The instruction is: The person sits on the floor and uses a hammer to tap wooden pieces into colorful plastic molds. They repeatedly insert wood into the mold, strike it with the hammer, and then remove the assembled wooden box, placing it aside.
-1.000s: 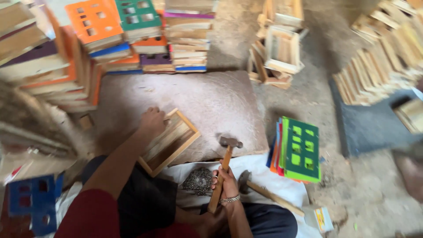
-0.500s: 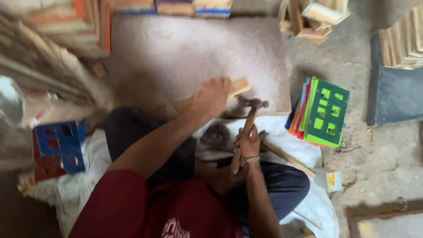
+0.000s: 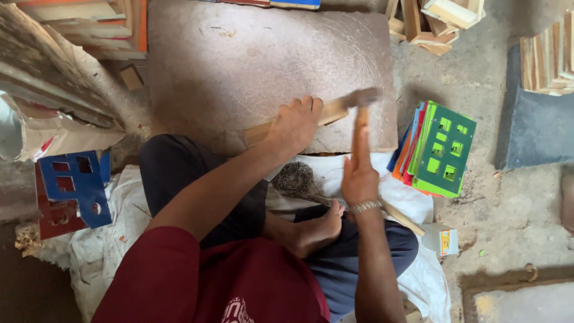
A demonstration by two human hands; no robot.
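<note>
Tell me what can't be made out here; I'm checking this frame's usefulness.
Head view only:
- Hammer head: motion-blurred.
- Wooden frame: mostly covered by the left hand.
- Hammer handle's lower end: hidden inside the right hand.
- Wood stacks: cut off by the top edge.

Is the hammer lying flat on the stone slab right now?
No, the right hand grips the hammer by its wooden handle, head raised beside the wooden frame.

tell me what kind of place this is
Most likely a small floor-level woodworking workshop. The right hand swings a hammer at a wooden piece held by the left hand on a stone slab, with stacked wooden frames and coloured cut-out panels around.
</note>
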